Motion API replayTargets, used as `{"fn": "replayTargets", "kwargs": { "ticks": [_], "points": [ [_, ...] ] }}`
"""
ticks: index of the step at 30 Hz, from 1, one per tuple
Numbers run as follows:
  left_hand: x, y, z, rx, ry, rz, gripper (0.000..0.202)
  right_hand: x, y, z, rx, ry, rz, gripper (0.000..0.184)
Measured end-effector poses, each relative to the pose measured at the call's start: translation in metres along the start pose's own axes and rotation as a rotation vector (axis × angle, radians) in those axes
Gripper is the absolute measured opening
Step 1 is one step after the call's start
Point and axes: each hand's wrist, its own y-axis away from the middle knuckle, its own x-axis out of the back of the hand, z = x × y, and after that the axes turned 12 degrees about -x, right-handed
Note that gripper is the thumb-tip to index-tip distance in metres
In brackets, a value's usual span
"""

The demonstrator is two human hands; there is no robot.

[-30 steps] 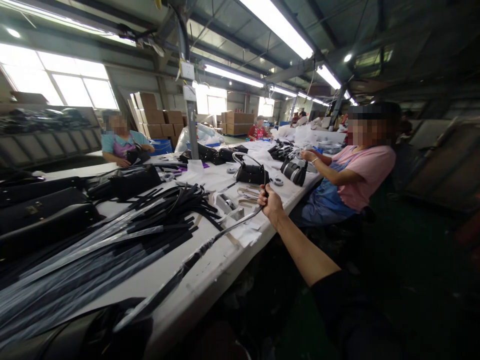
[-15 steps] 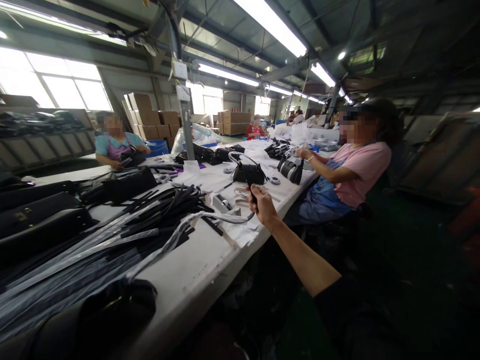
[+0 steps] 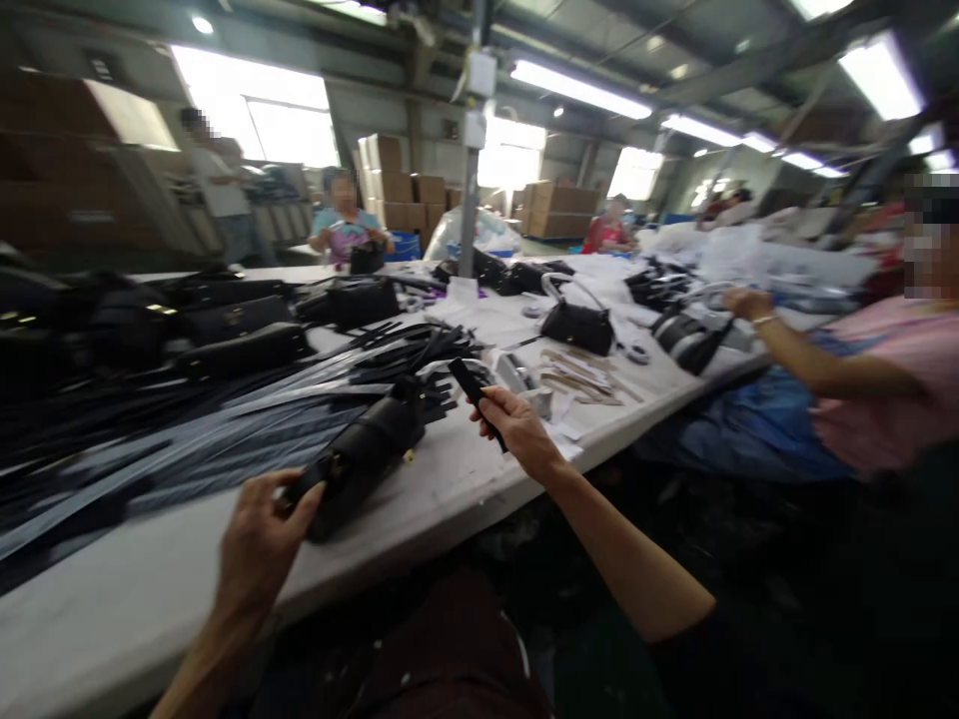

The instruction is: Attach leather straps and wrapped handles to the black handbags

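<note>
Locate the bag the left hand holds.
In the head view, the bag is left of centre, over the table, its near end in the left hand and the strips just beyond it.

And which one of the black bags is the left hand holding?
The black bag by the near edge of the table, its near end in the left hand. The other bags are farther away; that hand touches none of them.
</note>
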Motion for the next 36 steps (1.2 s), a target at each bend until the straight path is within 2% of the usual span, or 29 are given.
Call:
{"fn": "replayTargets", "kwargs": {
  "ticks": [3,5,8,11,16,20,23,27,33,36],
  "points": [
    [-0.005,0.019,-0.002,0.035,0.151,0.122,0.028,-0.038,0.005,0.013,-0.068,0.050,-0.139,0.021],
    [-0.011,0.022,-0.004,0.046,0.224,0.146,0.023,-0.056,0.002,0.020,-0.104,0.084,-0.204,0.022],
    [-0.015,0.021,-0.006,0.016,0.247,0.185,0.018,-0.078,-0.004,0.030,-0.150,0.166,-0.286,0.029],
    [-0.011,0.018,-0.004,-0.012,0.277,0.218,0.015,-0.092,-0.009,0.035,-0.190,0.247,-0.336,0.036],
    [0.000,0.003,-0.005,0.193,0.698,0.124,0.020,-0.096,-0.014,0.040,-0.218,0.333,-0.289,0.044],
    [0.013,-0.010,-0.007,0.153,1.045,0.074,0.036,-0.088,-0.017,0.048,-0.305,0.308,-0.243,0.047],
    [0.026,-0.016,-0.005,0.087,1.040,0.032,0.032,-0.087,-0.019,0.051,-0.332,0.292,-0.229,0.048],
    [0.037,-0.021,-0.001,0.064,0.967,-0.034,0.026,-0.095,-0.021,0.045,-0.320,0.292,-0.236,0.048],
    [0.040,-0.030,0.003,0.010,1.052,-0.268,0.026,-0.104,-0.028,0.029,-0.320,0.231,-0.263,0.045],
    [0.038,-0.034,0.002,-0.014,1.070,-0.337,0.021,-0.101,-0.031,0.028,-0.312,0.222,-0.274,0.043]
  ]
}}
